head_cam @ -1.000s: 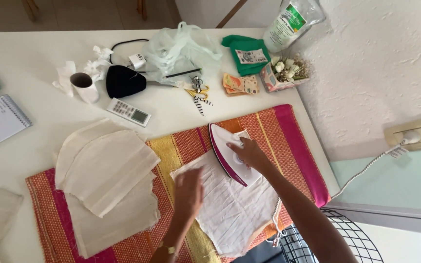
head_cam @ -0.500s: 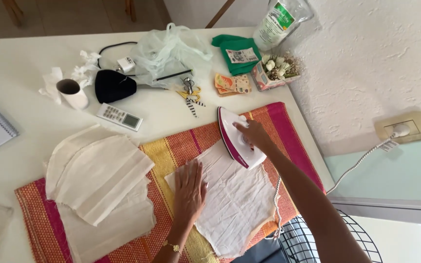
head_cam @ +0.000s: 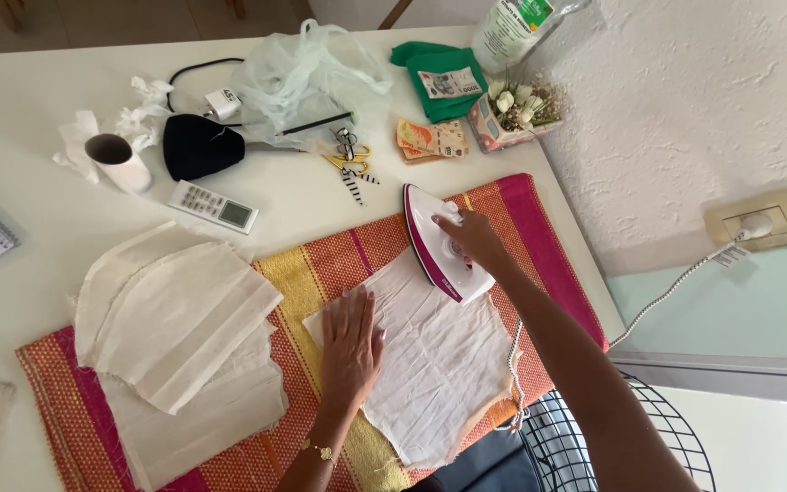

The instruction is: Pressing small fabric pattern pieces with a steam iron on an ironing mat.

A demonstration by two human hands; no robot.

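Observation:
A wrinkled white cloth piece [head_cam: 444,364] lies on a striped red, orange and yellow mat [head_cam: 321,273] on the white table. My left hand [head_cam: 352,342] rests flat on the cloth's left part, fingers spread. My right hand [head_cam: 471,235] grips the handle of a white and magenta iron [head_cam: 434,244], which sits on the cloth's upper right corner. The iron's cord [head_cam: 667,292] runs right to a wall socket [head_cam: 762,221].
A stack of cream fabric pieces [head_cam: 170,323] covers the mat's left half. Behind it lie a remote [head_cam: 219,207], black pouch [head_cam: 200,146], cup [head_cam: 120,159], plastic bag [head_cam: 307,77], scissors [head_cam: 350,164], green cloth [head_cam: 439,77] and flower box [head_cam: 512,114]. A wire chair [head_cam: 576,446] stands below.
The iron in my right hand has slid toward the cloth's upper right corner. My left hand stays flat on the cloth. The camera view shifted slightly.

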